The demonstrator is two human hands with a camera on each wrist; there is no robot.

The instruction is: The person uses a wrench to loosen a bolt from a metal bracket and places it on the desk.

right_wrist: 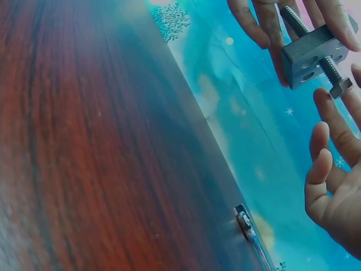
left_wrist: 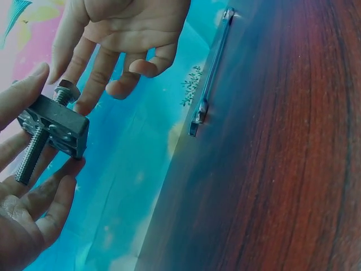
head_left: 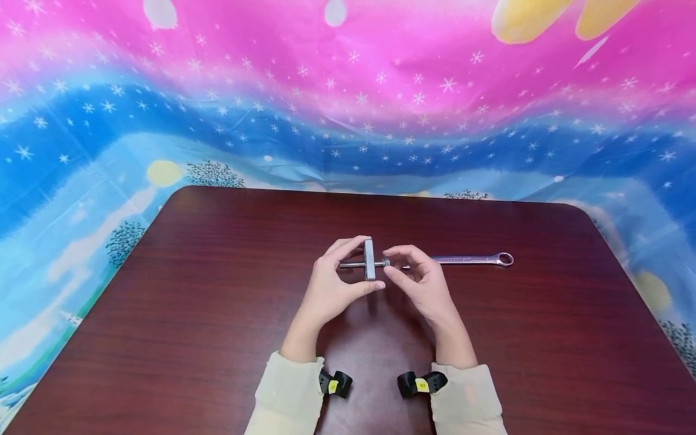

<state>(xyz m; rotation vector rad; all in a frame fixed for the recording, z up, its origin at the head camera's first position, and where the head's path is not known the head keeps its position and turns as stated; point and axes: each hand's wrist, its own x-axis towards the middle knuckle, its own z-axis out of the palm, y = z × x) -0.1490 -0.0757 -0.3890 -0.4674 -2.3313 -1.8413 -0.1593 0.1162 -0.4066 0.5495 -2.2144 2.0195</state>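
Observation:
A grey metal block (head_left: 370,257) with several holes is held above the table between the fingertips and thumb of my left hand (head_left: 326,289). Through it runs a long threaded bolt (left_wrist: 32,155), its shank sticking out on the left side. The hex head of this bolt (right_wrist: 340,88) stands a short way off the block's right face. My right hand (head_left: 431,290) has thumb and index finger around that head, while its other fingers are loosely bent. In the left wrist view the block (left_wrist: 65,125) shows its holes beside the shank.
Behind the right hand a combination wrench (head_left: 467,260) lies on the dark red wooden table (head_left: 190,314), ring end to the right. A colourful printed cloth (head_left: 348,109) hangs behind the table. Black straps (head_left: 336,384) sit at the sleeve cuffs.

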